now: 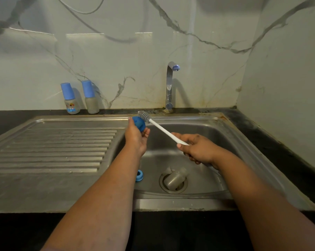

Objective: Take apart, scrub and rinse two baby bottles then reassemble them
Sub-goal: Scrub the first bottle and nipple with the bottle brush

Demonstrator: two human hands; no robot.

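Head view, looking down over a steel sink (216,124) set in a dark desk (272,134). The left hand (136,137) holds a blue bottle cap (139,123) up over the basin, its fingers (146,134) curled under the cap. The right hand (198,148) grips the white handle of a bottle brush (162,128), fingers wrapped closed round the handle's end; the grey bristle head touches the cap. In the basin, a clear bottle body (175,177) lies on its side over the drain, and a blue screw ring (139,175) rests against the basin's left wall. Two more capped baby bottles (70,99) stand upright side by side on the desk by the marble wall, left of the tap (169,87). The left one bears a coloured printed picture with some lettering, too small to read; the right one shows no label.
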